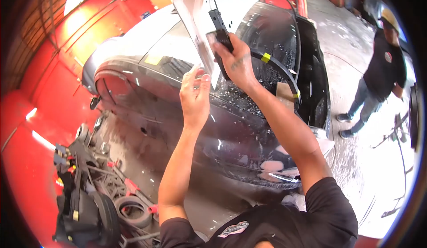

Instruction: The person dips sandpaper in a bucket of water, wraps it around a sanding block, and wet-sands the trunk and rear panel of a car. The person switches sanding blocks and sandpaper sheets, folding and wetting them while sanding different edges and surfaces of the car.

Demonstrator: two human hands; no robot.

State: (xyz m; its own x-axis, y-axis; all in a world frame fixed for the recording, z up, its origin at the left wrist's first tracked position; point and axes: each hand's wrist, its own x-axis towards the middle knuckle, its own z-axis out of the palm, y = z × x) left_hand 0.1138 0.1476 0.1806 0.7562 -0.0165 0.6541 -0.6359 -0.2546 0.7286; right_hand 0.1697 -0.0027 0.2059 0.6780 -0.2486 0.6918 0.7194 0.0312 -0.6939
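Observation:
My right hand (238, 63) is wrapped around a dark rectangular block (220, 39) with a pale smeared face, held up against the raised trunk lid (195, 18). The block's exact kind is not clear. Lower and to the left, my left hand (195, 97) has its fingers loosely bent and apart, with the fingertips right by the lid's lower edge. Nothing shows in that hand. Beneath both hands is the dark car body (178, 110), wet or speckled with white around the trunk opening. A black rubber seal (279, 67) with yellow tape curves along the opening.
To the right a person (384, 65) in a dark shirt and cap stands on the concrete floor. At lower left lie a tire (132, 211), a black bag-like item (84, 217) and metal parts with red pieces. A red wall (31, 128) runs along the left.

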